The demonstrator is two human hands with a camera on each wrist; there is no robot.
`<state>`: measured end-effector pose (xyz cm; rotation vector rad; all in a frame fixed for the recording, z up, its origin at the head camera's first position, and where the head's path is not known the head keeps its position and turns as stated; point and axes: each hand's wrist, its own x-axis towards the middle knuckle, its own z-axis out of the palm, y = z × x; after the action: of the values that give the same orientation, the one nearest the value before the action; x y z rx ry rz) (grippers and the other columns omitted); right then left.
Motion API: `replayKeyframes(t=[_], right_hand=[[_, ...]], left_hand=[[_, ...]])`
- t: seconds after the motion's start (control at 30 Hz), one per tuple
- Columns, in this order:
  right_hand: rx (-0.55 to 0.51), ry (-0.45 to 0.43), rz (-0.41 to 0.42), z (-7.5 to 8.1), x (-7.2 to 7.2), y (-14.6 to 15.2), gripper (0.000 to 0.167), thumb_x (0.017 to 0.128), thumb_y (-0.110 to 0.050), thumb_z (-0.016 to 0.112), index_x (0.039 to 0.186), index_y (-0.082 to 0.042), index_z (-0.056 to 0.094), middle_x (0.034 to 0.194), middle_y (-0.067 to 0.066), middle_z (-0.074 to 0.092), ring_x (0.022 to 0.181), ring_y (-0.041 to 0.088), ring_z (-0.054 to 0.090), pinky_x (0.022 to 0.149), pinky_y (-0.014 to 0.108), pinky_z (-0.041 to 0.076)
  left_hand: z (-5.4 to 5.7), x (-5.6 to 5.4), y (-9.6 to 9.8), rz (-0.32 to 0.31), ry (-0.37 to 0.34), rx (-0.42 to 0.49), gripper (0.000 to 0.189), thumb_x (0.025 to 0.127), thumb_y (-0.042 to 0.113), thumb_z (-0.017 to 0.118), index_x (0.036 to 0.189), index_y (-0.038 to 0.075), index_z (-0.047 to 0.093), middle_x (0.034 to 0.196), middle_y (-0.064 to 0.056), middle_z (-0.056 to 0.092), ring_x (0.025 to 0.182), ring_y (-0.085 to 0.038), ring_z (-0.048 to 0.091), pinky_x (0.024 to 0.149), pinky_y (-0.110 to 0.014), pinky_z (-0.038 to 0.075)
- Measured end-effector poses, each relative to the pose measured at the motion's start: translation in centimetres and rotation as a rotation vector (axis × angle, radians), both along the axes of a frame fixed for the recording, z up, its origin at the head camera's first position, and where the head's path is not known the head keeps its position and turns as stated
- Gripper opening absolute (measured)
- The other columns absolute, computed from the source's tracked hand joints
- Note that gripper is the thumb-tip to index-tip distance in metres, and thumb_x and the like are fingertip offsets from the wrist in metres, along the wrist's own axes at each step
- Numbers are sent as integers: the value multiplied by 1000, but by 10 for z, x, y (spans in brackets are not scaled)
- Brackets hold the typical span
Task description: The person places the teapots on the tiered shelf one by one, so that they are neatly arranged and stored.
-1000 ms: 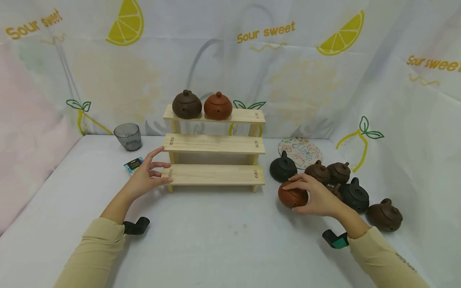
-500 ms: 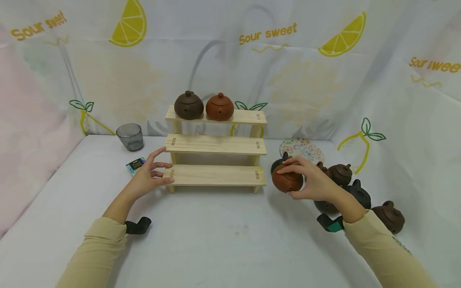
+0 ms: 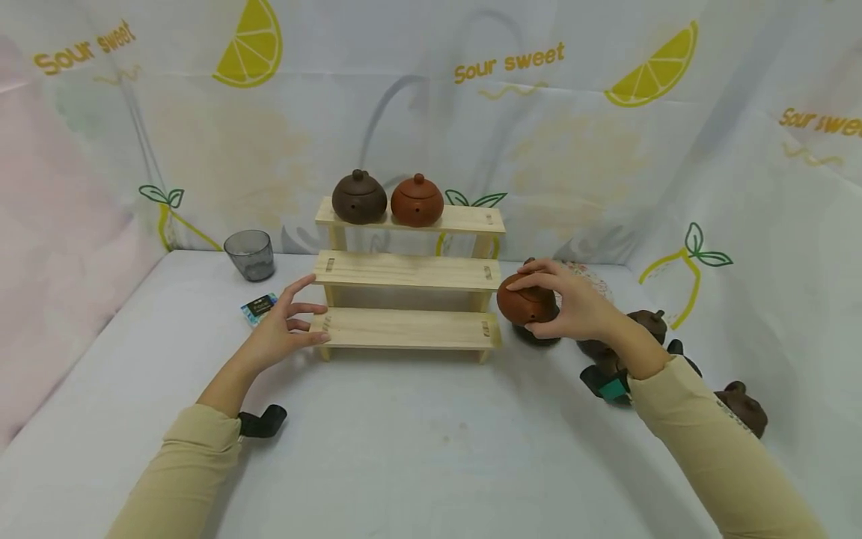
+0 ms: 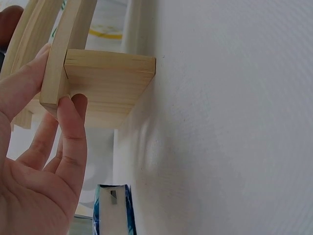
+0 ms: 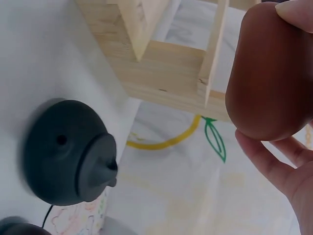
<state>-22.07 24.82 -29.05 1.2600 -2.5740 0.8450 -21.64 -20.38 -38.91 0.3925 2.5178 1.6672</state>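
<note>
Head cam: reddish teapot (image 3: 520, 305) clamped betw. R hand (image 3: 577, 302) thumb & fingers; L hand (image 3: 274, 333) pinch on rack (image 3: 407, 269).

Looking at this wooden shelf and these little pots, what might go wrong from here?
The right hand holds a red pot in the air; if it slips, it might hit the black pot nearby.

The left hand grips one end of the wooden shelf; a tug could rock the brown pot on top.

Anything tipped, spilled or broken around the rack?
Nothing stands out: the rack and glass are upright, the held pot shows no visible damage, and no obvious spill shows. The pots at right are partly hidden.
</note>
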Motion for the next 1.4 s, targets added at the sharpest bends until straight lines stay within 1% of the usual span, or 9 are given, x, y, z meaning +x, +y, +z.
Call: replayKeyframes(t=[0.1, 0.37, 0.6, 0.7, 0.83, 0.97, 1.1, 1.3, 1.4], right_hand=[[-12, 11, 13, 6, -7, -4, 51, 67, -1, 78, 115, -9, 63, 124, 16, 48, 113, 34, 44, 80, 50, 43], [-62, -1, 63, 21, -26, -16, 50, 67, 0, 78, 114, -6, 64, 122, 16, 48, 111, 32, 45, 80, 49, 43], [-64, 0, 79, 30, -43, -27, 48, 68, -1, 77, 114, -5, 63, 123, 17, 47, 118, 33, 40, 85, 51, 40], [-61, 11, 80, 32, -51, -33, 48, 68, -1, 77, 114, -5, 63, 123, 16, 48, 115, 33, 42, 84, 50, 41], [-63, 28, 61, 36, -62, -40, 49, 68, -1, 76, 115, -5, 63, 124, 18, 48, 113, 33, 44, 84, 50, 41], [-51, 30, 18, 41, -70, -47, 48, 70, -4, 74, 116, -6, 63, 126, 17, 47, 113, 32, 44, 86, 50, 40], [-40, 10, -15, 43, -79, -53, 47, 72, -6, 74, 117, -6, 62, 128, 16, 45, 115, 34, 43, 87, 52, 39], [-70, 8, -28, 46, -96, -62, 48, 72, -2, 74, 118, -3, 61, 128, 21, 44, 116, 37, 42, 89, 51, 38], [-77, -13, -55, 48, -104, -65, 49, 71, -2, 74, 119, -3, 61, 129, 20, 44, 117, 36, 41, 89, 50, 38]], left_hand=[[1, 0, 0, -4, 4, 4, 98, 78, 8, 76, 149, 26, 11, 126, -24, 51, 86, -28, 58, 70, -28, 48], [1, 0, 0, 0, 8, -2, 98, 78, 8, 76, 149, 26, 11, 126, -24, 51, 86, -29, 57, 70, -28, 48], [0, 2, -1, 2, 5, -2, 98, 78, 8, 76, 149, 27, 12, 126, -23, 51, 87, -30, 57, 70, -28, 48], [-1, 2, -2, 0, 5, 6, 98, 77, 7, 76, 149, 27, 12, 126, -23, 52, 86, -30, 57, 70, -28, 48], [0, 2, -1, -7, 14, 15, 98, 78, 8, 76, 149, 27, 12, 126, -23, 51, 86, -29, 58, 70, -28, 49], [-1, 1, -1, -5, 19, 12, 98, 78, 9, 76, 149, 27, 12, 126, -24, 51, 85, -27, 58, 70, -28, 48], [0, 2, -1, -2, 8, 19, 98, 78, 8, 76, 149, 28, 12, 125, -24, 51, 85, -28, 58, 70, -28, 48], [3, 4, 0, 2, 4, 26, 98, 78, 5, 75, 149, 27, 12, 126, -24, 51, 85, -30, 58, 70, -28, 48], [4, 4, 0, 3, 6, 15, 98, 78, 6, 75, 149, 28, 11, 126, -24, 51, 87, -30, 58, 70, -28, 48]])
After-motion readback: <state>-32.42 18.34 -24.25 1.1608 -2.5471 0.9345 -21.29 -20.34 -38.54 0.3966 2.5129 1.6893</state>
